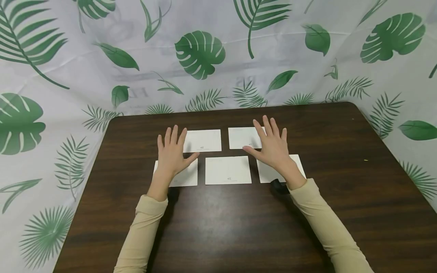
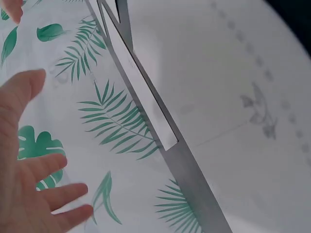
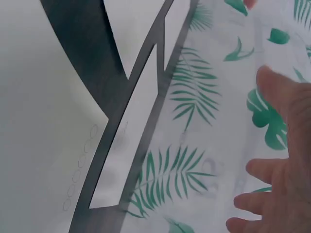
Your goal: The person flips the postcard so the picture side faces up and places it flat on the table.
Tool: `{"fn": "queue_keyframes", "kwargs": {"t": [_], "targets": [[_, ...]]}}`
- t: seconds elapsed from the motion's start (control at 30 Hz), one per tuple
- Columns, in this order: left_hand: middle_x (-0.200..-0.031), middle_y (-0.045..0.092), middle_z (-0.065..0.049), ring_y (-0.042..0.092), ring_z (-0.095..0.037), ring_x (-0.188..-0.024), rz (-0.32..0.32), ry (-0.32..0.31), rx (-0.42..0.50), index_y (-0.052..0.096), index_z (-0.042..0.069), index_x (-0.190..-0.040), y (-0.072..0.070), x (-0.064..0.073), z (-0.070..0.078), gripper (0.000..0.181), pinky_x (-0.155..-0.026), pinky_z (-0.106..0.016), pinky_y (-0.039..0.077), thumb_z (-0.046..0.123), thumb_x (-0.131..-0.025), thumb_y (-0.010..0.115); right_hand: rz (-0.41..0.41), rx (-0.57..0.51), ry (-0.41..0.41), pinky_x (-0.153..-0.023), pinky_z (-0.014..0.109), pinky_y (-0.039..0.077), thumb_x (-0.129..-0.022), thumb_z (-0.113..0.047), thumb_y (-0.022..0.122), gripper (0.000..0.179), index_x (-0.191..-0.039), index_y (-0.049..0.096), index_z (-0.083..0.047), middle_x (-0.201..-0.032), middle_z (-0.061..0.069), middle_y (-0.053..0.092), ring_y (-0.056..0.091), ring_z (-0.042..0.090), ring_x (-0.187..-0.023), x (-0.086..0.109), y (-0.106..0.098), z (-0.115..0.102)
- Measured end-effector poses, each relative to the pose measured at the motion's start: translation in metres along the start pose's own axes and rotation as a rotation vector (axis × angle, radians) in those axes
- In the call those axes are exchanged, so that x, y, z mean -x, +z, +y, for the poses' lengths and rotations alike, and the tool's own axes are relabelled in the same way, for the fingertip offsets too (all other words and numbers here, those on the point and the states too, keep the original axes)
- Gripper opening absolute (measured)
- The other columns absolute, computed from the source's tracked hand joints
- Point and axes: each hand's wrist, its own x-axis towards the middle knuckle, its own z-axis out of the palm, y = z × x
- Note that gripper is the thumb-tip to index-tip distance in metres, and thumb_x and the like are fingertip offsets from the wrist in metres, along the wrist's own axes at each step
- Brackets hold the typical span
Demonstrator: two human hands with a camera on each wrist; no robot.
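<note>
Several white cards lie on a dark wooden table in the head view, two in the back row and three in front. My left hand (image 1: 172,157), fingers spread, is over the front left card (image 1: 187,175), partly hiding it, beside the back left card (image 1: 205,141). Spread in the same way, my right hand (image 1: 273,148) overlaps the back right card (image 1: 240,137) and front right card (image 1: 269,173). Between them lies the front middle card (image 1: 228,170). Neither hand holds anything. Straight fingers also show in both wrist views, with the cards close by.
Brown table (image 1: 218,227) extends toward me and to both sides. Behind it hangs a white cloth (image 1: 150,49) printed with green leaves. A tiny yellow scrap (image 1: 366,160) lies on the right side. A black strap-like piece (image 1: 279,186) shows under the right wrist.
</note>
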Motion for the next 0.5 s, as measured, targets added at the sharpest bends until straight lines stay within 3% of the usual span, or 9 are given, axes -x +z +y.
{"fn": "queue_keyframes", "kwargs": {"t": [0.13,0.27,0.4,0.5], "targets": [[-0.142,0.036,-0.023,0.027,-0.040,-0.132,0.109,0.059,0.034,0.042,0.003,-0.137,0.002,-0.004,-0.005,0.073,-0.104,-0.059,0.020,0.046,-0.082,0.065,0.098,-0.072,-0.043,-0.104,0.063,0.017,-0.082,-0.049,0.066,0.083,-0.146,0.031,-0.008,-0.149,0.022,0.027,0.019,0.039,-0.137,-0.004,0.002,-0.001],[-0.136,0.042,-0.023,0.034,-0.041,-0.127,0.159,0.095,0.093,0.048,0.000,-0.132,0.004,-0.008,-0.011,0.066,-0.100,-0.057,0.029,0.038,-0.081,0.068,0.161,-0.191,-0.083,-0.100,0.057,0.031,-0.082,-0.037,0.070,0.074,-0.139,0.040,-0.002,-0.139,0.023,0.040,0.034,0.041,-0.128,-0.008,0.006,-0.004],[-0.125,0.052,-0.023,0.045,-0.042,-0.116,0.195,0.118,0.167,0.052,-0.003,-0.127,0.006,-0.013,-0.018,0.060,-0.092,-0.056,0.038,0.029,-0.081,0.070,0.155,-0.324,-0.081,-0.089,0.053,0.041,-0.083,-0.030,0.072,0.066,-0.135,0.045,0.000,-0.129,0.022,0.048,0.042,0.038,-0.118,-0.014,0.014,-0.006],[-0.118,0.056,-0.024,0.050,-0.042,-0.109,0.186,0.111,0.192,0.053,-0.004,-0.125,0.008,-0.017,-0.023,0.056,-0.087,-0.054,0.042,0.024,-0.081,0.072,0.134,-0.399,-0.070,-0.085,0.051,0.042,-0.082,-0.024,0.073,0.061,-0.131,0.048,0.002,-0.119,0.022,0.052,0.047,0.037,-0.109,-0.019,0.020,-0.008]]}}
